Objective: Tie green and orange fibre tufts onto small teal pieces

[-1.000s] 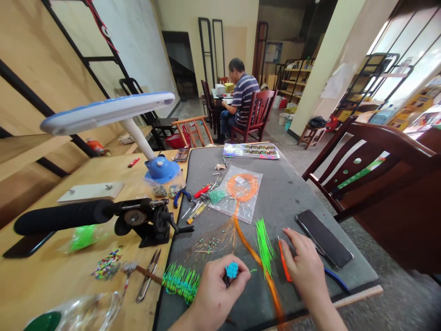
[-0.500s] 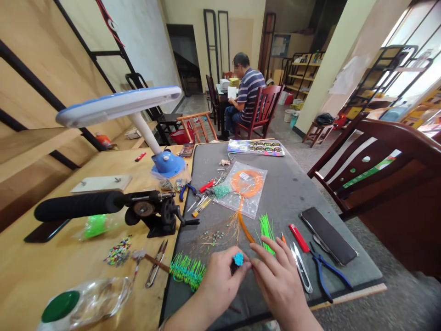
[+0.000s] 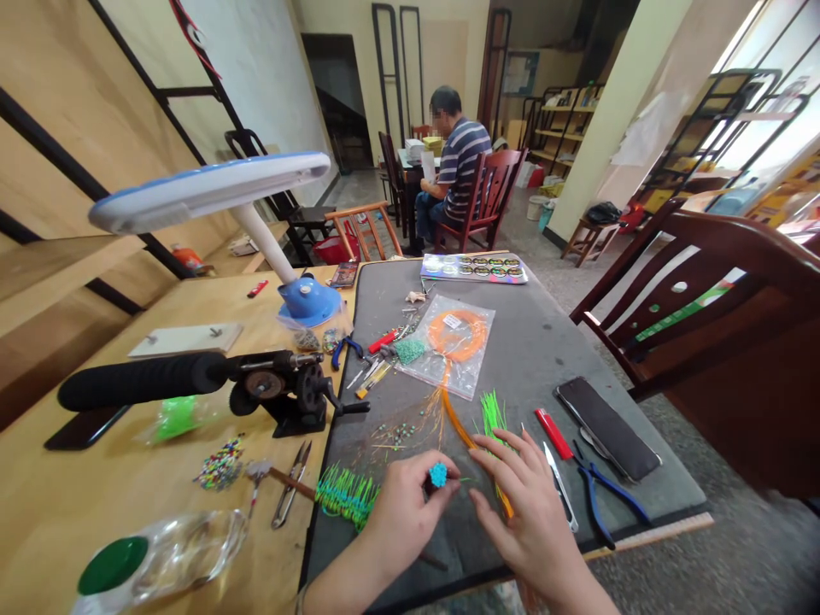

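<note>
My left hand is closed around a small bundle with a bright blue bristly tip, held just above the grey mat. My right hand sits right beside it, fingers spread and reaching toward the blue tip, lying over orange strands and near the neon green strands. A green and teal fringe bundle lies left of my left hand.
A red lighter, snips, blue-handled pliers and a phone lie to the right. A vise with a black handle, a blue lamp, beads and a bag of orange cord are further back. A person sits at a far table.
My right hand came left from the red lighter by the phone to the blue tip in my left hand. The view has shifted slightly.
</note>
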The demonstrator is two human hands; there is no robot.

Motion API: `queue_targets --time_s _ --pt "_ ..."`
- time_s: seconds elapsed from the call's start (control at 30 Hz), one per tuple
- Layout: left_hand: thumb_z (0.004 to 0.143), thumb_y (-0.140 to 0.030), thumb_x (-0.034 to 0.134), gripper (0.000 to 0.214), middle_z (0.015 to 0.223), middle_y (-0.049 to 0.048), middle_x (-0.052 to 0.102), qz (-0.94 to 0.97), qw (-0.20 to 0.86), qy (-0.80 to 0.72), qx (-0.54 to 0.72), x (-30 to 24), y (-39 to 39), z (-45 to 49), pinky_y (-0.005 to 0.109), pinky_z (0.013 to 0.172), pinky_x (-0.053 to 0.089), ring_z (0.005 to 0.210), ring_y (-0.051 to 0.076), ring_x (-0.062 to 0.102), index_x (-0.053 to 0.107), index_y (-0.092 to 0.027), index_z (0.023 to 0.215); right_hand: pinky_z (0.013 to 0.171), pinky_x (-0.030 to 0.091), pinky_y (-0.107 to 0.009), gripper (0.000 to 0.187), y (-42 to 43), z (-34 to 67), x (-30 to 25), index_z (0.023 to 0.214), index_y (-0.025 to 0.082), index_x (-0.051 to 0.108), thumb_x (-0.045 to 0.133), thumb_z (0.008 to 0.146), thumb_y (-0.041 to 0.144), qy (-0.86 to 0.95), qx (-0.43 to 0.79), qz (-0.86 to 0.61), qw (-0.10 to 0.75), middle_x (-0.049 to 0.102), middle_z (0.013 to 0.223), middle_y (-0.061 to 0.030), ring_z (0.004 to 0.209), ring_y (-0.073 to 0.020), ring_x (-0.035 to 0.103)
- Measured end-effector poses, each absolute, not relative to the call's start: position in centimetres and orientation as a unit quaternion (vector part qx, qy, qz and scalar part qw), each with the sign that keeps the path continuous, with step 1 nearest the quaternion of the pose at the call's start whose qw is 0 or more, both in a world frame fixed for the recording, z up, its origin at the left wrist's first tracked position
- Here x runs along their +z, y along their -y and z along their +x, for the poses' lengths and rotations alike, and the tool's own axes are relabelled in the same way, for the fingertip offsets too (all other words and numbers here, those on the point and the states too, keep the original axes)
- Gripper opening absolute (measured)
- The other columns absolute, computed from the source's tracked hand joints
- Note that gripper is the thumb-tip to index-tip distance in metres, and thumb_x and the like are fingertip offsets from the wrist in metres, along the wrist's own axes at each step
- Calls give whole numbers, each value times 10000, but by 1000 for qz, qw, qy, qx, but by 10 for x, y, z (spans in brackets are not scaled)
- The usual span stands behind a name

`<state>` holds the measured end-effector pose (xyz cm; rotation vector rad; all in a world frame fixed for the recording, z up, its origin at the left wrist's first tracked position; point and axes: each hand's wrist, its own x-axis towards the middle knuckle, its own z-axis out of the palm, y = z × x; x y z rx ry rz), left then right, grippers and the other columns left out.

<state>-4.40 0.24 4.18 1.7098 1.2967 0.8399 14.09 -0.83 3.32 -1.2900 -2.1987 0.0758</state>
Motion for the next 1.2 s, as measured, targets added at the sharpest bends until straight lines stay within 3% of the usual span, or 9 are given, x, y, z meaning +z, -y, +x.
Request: queue_targets --time_s 0.33,0.53,0.7,1.2 --pt "782 -212 606 68 673 0 648 669 427 -515 324 44 -1 -44 212 600 403 622 139 555 668 -186 770 1000 321 -555 143 6 131 29 867 246 602 519 811 144 824 51 -472 309 680 1071 -48 1133 -277 525" --pt "775 -228 598 114 591 -23 587 597 532 -508 320 43 -1 -45 209 517 415 491 118 539 651 -170 858 1007 316 -547 118 8 132 25 835 240 567 518 806 136 815 75 -481 314 684 1036 -47 1119 -269 534" --pt "783 -216 586 77 541 -38 535 594 535 -505 326 40 0 -45 203 511 392 485 110 516 639 -164 801 1009 324 -545 124 9 129 25 831 239 570 515 798 133 816 87 -478 314 681 1035 -45 1123 -269 537" --pt "730 -185 642 75 666 -15 590 516 603 -484 369 35 -2 -44 201 507 392 511 92 499 639 -154 799 942 428 -505 123 9 128 20 824 249 570 537 774 142 773 202 -484 358 681 1008 -41 1111 -270 542"
